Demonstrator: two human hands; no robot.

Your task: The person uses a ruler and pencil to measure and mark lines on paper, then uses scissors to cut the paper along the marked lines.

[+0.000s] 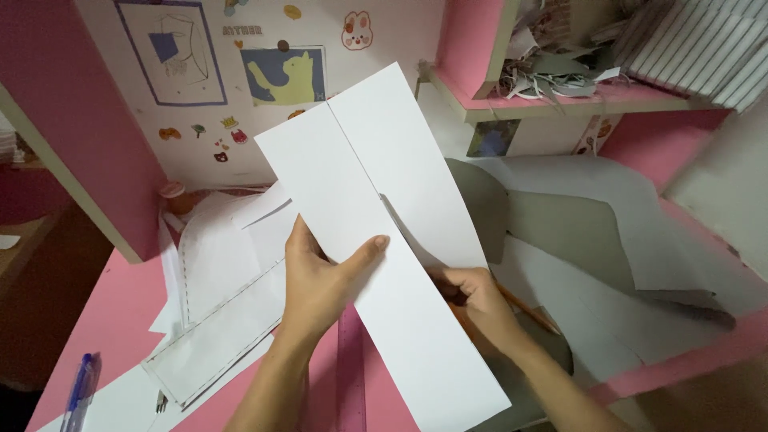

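A large white sheet of paper [384, 208] is held up over the pink desk [112, 320], partly cut down its middle from the near end. My left hand [324, 280] grips the left half, thumb lying across the front of the sheet. My right hand [480, 300] sits at the sheet's lower right edge, curled around what looks like scissors, mostly hidden by the paper. A brown pencil-like stick [532, 312] pokes out beside that hand.
Paper pieces with dashed outlines [220, 320] and a purple ruler [350, 376] lie beneath. A blue pen [78, 392] rests at the lower left. Grey and white sheets [576, 232] cover the right side. A shelf [560, 100] holds paper scraps; stickers dot the back wall.
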